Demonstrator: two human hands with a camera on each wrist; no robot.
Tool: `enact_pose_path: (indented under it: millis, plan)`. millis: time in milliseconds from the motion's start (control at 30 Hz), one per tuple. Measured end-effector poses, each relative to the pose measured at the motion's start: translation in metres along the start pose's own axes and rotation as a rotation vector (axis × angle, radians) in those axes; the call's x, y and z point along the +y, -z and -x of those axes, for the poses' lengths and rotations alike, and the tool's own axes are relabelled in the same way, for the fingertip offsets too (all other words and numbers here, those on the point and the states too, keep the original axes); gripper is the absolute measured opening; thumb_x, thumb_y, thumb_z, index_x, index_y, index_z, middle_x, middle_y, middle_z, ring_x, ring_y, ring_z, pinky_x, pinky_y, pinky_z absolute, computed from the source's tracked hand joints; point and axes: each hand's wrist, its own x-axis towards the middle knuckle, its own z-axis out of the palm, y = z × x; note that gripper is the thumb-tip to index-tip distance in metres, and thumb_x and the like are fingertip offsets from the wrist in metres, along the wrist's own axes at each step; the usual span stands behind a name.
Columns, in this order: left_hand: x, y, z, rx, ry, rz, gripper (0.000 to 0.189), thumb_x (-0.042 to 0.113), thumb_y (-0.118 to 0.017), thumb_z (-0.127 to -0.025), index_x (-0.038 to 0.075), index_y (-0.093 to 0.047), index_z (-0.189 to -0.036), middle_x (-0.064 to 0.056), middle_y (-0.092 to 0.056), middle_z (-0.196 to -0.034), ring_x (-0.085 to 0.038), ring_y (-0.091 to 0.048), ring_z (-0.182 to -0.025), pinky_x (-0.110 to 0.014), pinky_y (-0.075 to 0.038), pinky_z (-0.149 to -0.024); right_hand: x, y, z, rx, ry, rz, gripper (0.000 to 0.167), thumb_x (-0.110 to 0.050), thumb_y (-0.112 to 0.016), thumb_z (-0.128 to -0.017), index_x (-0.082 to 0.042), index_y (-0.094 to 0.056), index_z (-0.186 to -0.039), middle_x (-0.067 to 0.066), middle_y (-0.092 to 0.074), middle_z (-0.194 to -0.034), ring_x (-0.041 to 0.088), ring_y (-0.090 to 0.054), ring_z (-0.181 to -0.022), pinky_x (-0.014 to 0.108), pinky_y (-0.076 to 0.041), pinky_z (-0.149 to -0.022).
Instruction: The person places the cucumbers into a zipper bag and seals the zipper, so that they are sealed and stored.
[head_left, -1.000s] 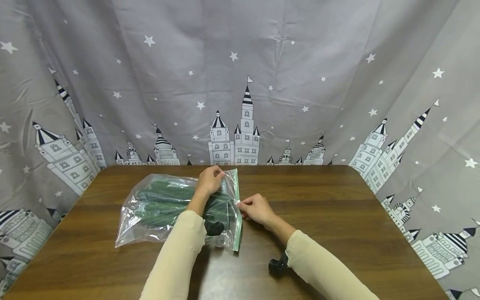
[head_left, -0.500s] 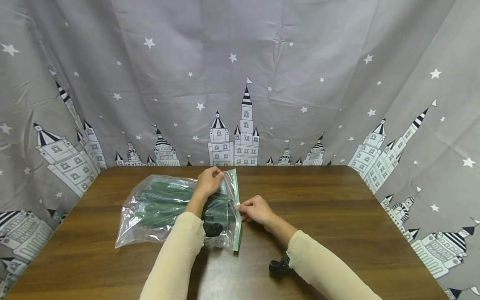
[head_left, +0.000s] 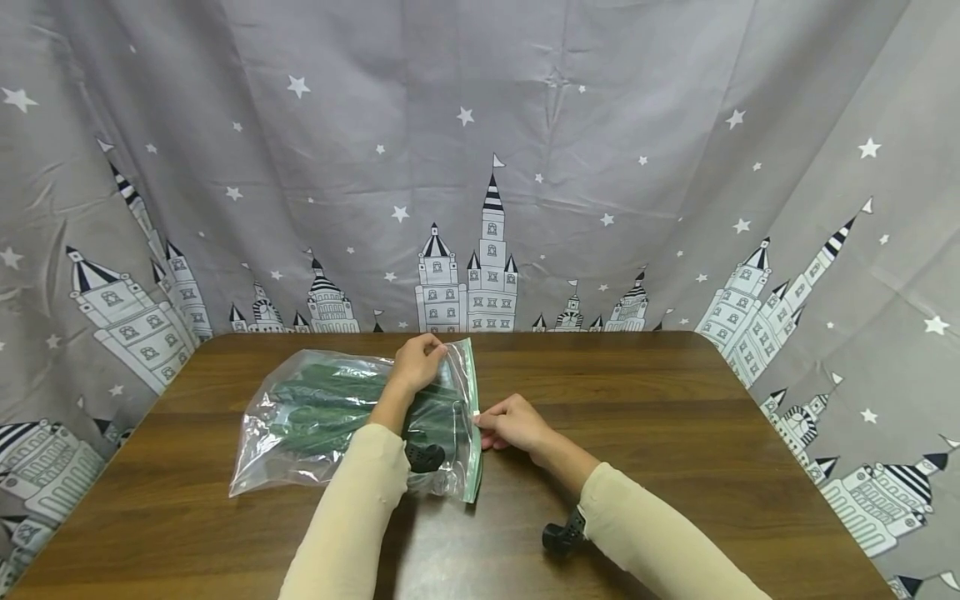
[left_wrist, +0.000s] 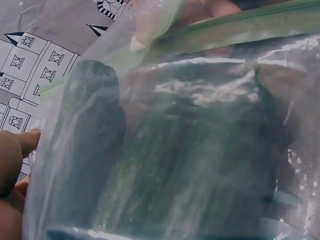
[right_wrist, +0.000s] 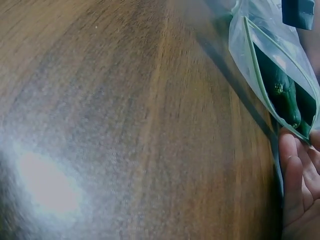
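Note:
A clear zip bag with a green seal strip lies on the table, its mouth facing right. Several cucumbers fill it. My left hand pinches the bag's far edge close to the mouth. At the middle of the strip, my right hand pinches the seal by a small white slider. From the right wrist, the near part of the mouth gapes and a dark green cucumber shows inside. Plastic covers much of the left wrist view, with left fingers at its edge.
The brown wooden table extends right and toward me. A grey curtain printed with stars and castles hangs behind and at both sides. Black wrist devices, such as the right one, hang under both sleeves.
My right hand has slid slightly toward me along the green strip, the white slider with it. The left hand and the bag stay almost where they were.

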Motion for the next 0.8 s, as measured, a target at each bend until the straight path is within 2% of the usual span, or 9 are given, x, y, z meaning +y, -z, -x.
enact_pose_path:
  millis: [433, 800]
  plan:
    - [-0.0009, 0.0016, -0.0006, -0.009, 0.018, 0.02, 0.02, 0.022, -0.057, -0.107, 0.006, -0.068, -0.103, -0.011, -0.065, -0.102, -0.031, -0.057, -0.095, -0.046, -0.047, -0.083, -0.001, -0.0002, 0.0045, -0.01, 0.011, -0.001, 0.021, -0.011, -0.068, -0.098, 0.007, -0.078, -0.097, 0.004, -0.07, -0.068, 0.011, -0.067, -0.061, 0.024, -0.056, -0.059]
    - [0.0003, 0.003, 0.0027, -0.009, 0.025, 0.014, 0.019, 0.021, -0.059, -0.106, 0.007, -0.069, -0.101, -0.011, -0.065, -0.101, -0.032, -0.057, -0.098, -0.048, -0.046, -0.087, -0.0027, -0.0015, 0.0097, -0.041, -0.012, -0.043, 0.02, -0.008, -0.067, -0.097, 0.009, -0.077, -0.098, 0.005, -0.07, -0.068, 0.011, -0.067, -0.059, 0.022, -0.055, -0.056]
